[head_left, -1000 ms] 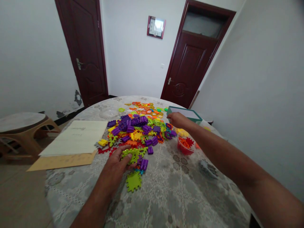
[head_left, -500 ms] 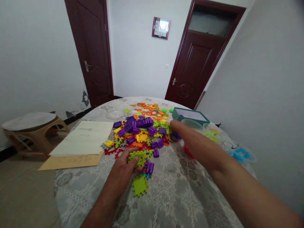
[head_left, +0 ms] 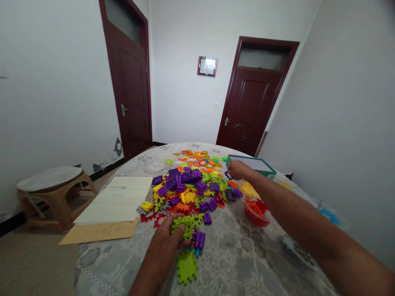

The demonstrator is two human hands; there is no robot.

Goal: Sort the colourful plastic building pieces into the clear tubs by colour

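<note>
Here's the left hand point(head_left: 165, 242), low over the near half of the round table point(head_left: 228, 263), thumb and fingers clamped on a lime green block point(head_left: 187, 224). That block sits at the near end of the big heap of blocks point(head_left: 187, 176), which spreads from the middle of the table toward its far edge, purple ones on top. Just below the hand, nearer the near edge, lies a flat lime tile point(head_left: 187, 267), with purple tubes point(head_left: 200, 240) close beside. Over on the right, the right hand point(head_left: 240, 169) is stretched out at the box point(head_left: 268, 174) by the far right edge, its fingers bunched, a purple piece point(head_left: 228, 175) at their tips; whether they grip it, I cannot tell. Under that forearm stands a red tub point(head_left: 254, 218) of red and orange pieces. At the left edge, white paper point(head_left: 115, 201) overlaps a brown sheet point(head_left: 101, 234).
</note>
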